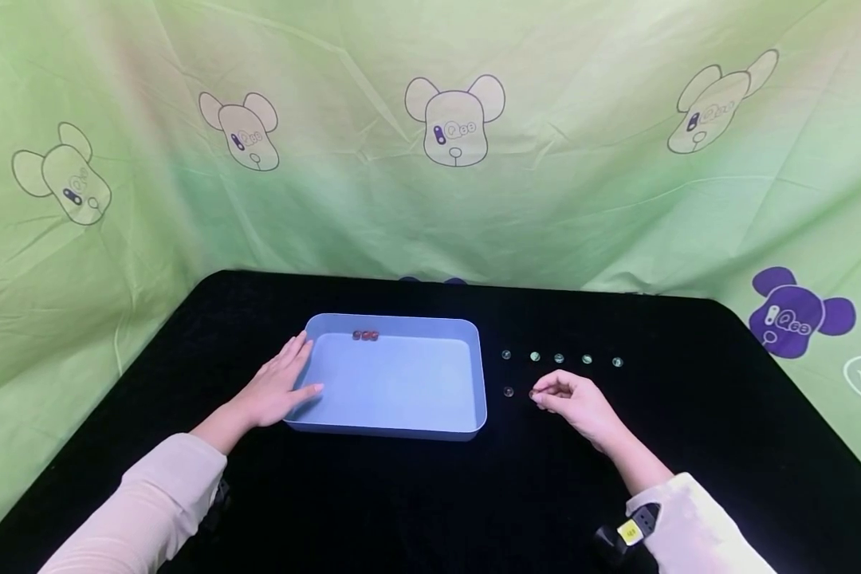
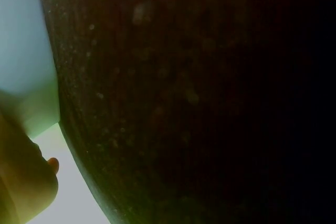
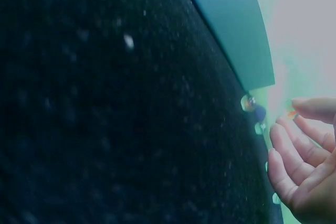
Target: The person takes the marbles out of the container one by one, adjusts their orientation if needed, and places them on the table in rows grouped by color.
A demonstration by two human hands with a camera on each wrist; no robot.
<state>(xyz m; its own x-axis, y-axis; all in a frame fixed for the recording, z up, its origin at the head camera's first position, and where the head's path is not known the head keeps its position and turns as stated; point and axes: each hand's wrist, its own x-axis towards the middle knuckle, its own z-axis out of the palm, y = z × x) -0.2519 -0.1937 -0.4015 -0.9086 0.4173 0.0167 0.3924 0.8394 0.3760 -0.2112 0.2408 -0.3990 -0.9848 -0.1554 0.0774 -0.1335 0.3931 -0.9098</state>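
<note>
A shallow blue tray (image 1: 395, 379) lies on the black tabletop, with three reddish-brown glass marbles (image 1: 365, 336) side by side along its back wall. My left hand (image 1: 276, 384) rests on the tray's left rim, fingers straight and thumb reaching over the inside. To the right of the tray, my right hand (image 1: 572, 400) pinches a small marble (image 3: 292, 114) with an orange tint between thumb and fingertips. Just behind that hand is a row of several clear glass marbles (image 1: 559, 359). Another clear marble (image 1: 509, 391) sits between the tray and the right fingertips.
The black cloth-covered table (image 1: 416, 502) extends around the tray on every side. A green curtain (image 1: 344, 199) printed with bear heads hangs behind and at both sides. The left wrist view is mostly dark cloth, with the tray's side (image 2: 26, 40) at its left edge.
</note>
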